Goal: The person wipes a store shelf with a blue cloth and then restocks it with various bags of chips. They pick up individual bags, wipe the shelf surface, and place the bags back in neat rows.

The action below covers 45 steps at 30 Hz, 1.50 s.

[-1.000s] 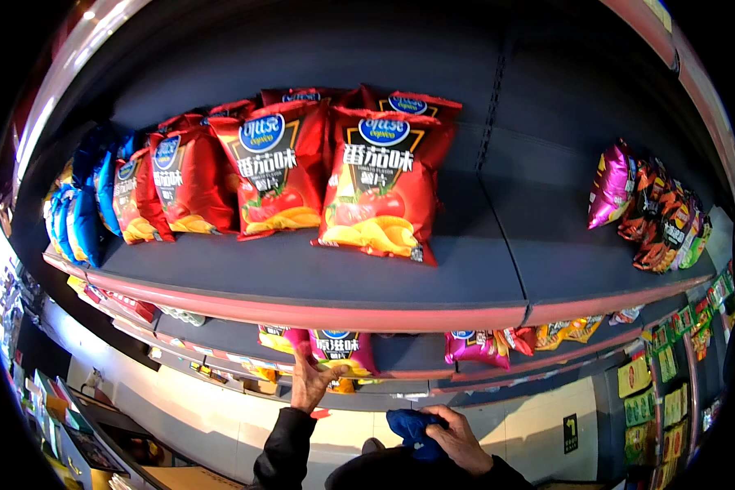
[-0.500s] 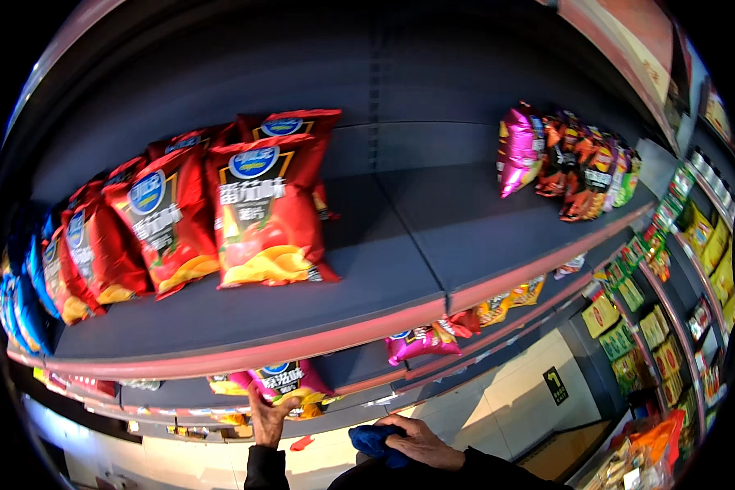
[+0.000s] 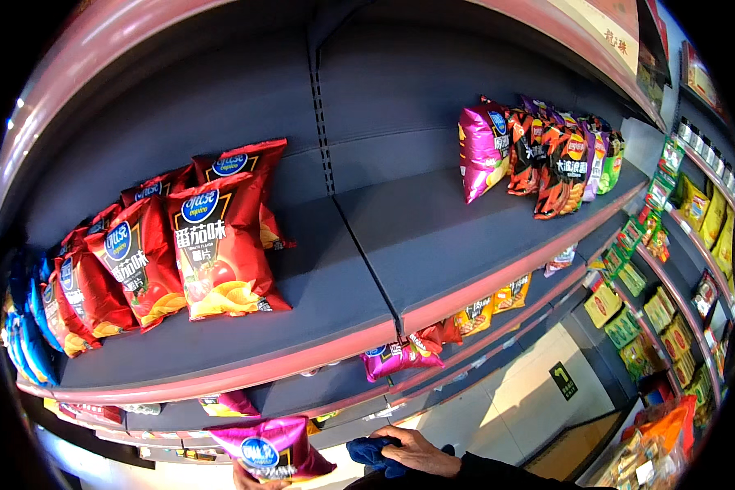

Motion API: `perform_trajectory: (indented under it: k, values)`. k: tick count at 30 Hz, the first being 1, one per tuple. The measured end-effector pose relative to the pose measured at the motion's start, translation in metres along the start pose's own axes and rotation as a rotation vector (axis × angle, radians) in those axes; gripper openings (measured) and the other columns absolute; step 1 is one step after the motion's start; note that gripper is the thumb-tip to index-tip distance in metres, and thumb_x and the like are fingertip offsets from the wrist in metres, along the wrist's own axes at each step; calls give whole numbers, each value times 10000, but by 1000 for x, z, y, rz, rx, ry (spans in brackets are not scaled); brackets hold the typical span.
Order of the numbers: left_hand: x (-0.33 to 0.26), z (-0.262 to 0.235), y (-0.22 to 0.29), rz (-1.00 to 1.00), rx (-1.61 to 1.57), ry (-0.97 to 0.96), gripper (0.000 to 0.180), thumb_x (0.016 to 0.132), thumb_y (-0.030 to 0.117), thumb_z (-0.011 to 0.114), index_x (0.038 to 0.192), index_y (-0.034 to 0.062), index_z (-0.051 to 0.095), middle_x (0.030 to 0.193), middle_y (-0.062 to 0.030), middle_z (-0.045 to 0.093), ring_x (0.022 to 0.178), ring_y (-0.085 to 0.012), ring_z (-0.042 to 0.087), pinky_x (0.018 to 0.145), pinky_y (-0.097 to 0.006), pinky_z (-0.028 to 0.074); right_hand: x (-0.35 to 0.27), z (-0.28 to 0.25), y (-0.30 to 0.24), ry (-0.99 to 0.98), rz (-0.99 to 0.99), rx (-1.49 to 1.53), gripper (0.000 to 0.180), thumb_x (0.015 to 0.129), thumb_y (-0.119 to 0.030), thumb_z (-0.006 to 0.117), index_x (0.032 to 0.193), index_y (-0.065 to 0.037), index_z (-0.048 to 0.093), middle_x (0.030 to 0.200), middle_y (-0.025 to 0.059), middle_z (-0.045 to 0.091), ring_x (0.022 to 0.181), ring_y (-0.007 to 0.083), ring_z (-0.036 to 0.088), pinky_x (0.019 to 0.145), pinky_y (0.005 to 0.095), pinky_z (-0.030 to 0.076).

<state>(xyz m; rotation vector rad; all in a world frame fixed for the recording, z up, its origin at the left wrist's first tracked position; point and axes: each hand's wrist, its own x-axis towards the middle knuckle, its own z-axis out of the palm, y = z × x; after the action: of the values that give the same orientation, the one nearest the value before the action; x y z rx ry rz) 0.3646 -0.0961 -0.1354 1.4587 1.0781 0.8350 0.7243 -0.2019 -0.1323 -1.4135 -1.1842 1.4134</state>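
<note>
At the lower edge, my left hand (image 3: 256, 481) grips a magenta bag of chips (image 3: 294, 445) from below; most of its fingers are hidden behind the bag. The bag is in front of the lower shelf. To its right, my right hand (image 3: 423, 452) is closed around a crumpled dark blue cloth (image 3: 371, 454). Another magenta bag (image 3: 230, 403) lies on the lower shelf just beyond the held one. Farther right on that shelf is one more magenta bag (image 3: 398, 359), beside a red one (image 3: 441, 333).
On the upper shelf (image 3: 327, 302), several red chip bags (image 3: 220, 257) stand left, with blue bags (image 3: 28, 343) at the end. Magenta (image 3: 483, 155) and dark bags (image 3: 565, 167) stand right. Pink edging (image 3: 482, 298) borders the shelf. Another rack (image 3: 670, 327) rises at far right.
My left hand has taken the magenta chip bag off the lower shelf and drawn it toward me. My right hand keeps the blue cloth. The view has shifted somewhat.
</note>
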Motion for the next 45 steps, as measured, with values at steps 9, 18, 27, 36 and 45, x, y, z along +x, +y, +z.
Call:
perform_trajectory:
  k: [9, 18, 27, 36, 45]
  values:
    - [10, 72, 222, 184, 105, -51, 1171, 585, 305, 1021, 1479, 0, 329, 1357, -181, 561, 1193, -301, 600, 1027, -438, 505, -13, -48, 0, -149, -41, 120, 416, 996, -123, 592, 1378, 37, 551, 1120, 69, 640, 897, 84, 595, 817, 258, 516]
    - [156, 195, 374, 379, -97, -152, 950, 720, 243, 956, 1415, -60, 385, 1242, -158, 632, 1130, -222, 651, 1002, -353, 526, -53, -94, -3, 17, -224, 204, 366, 976, -99, 589, 1328, 4, 584, 1236, 81, 624, 1171, 174, 577, 1029, 316, 450]
    - [255, 215, 375, 322, 10, -83, 1112, 748, 313, 937, 1522, -75, 238, 1318, -171, 569, 1245, -248, 583, 1075, -366, 459, -65, -115, 14, 125, -314, 290, 359, 930, -17, 549, 1280, 16, 624, 1245, 91, 656, 1146, 181, 610, 1022, 315, 469]
    - [312, 195, 343, 321, -56, -57, 1024, 816, 275, 887, 1547, -69, 257, 1389, -167, 550, 1298, -242, 552, 1108, -345, 422, -67, -127, 22, 147, -311, 351, 358, 926, 36, 528, 1269, 16, 628, 1249, 79, 659, 1151, 171, 610, 1020, 312, 479]
    - [319, 160, 312, 551, 270, 266, 766, 867, 145, 774, 1496, -71, 393, 1413, -202, 571, 1346, -269, 525, 1106, -371, 434, -69, -131, 23, 105, -312, 297, 336, 933, 2, 550, 1258, 8, 635, 1214, 66, 653, 1108, 170, 607, 985, 307, 482]
